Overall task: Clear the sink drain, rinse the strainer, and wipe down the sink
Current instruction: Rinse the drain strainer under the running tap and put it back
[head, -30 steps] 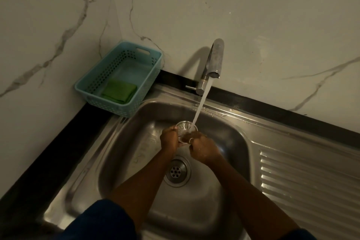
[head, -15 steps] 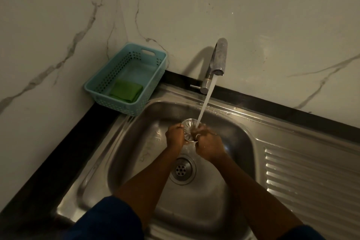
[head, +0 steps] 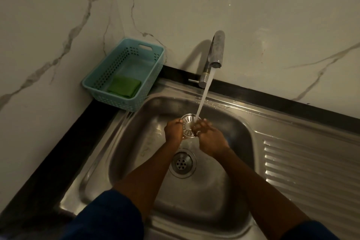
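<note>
Reaches in from the near edge with both forearms, over the open drain (head: 182, 162). Holds the strainer (head: 188, 125) just beyond it, off the sink (head: 136, 142) floor: left hand (head: 174, 128) pinching the left rim, right hand (head: 209, 138) curled on the right. Catches the water stream (head: 204, 95) on its right part, below the tap (head: 216, 52). Likely calls for a short move nearward to reseat it.

Round slotted metal strainer (head: 188, 125), tilted on edge under running water (head: 203, 99), pinched between left hand (head: 173, 129) and right hand (head: 210, 138) above the steel sink (head: 136, 142); its perforated drain (head: 183, 162) lies uncovered
</note>
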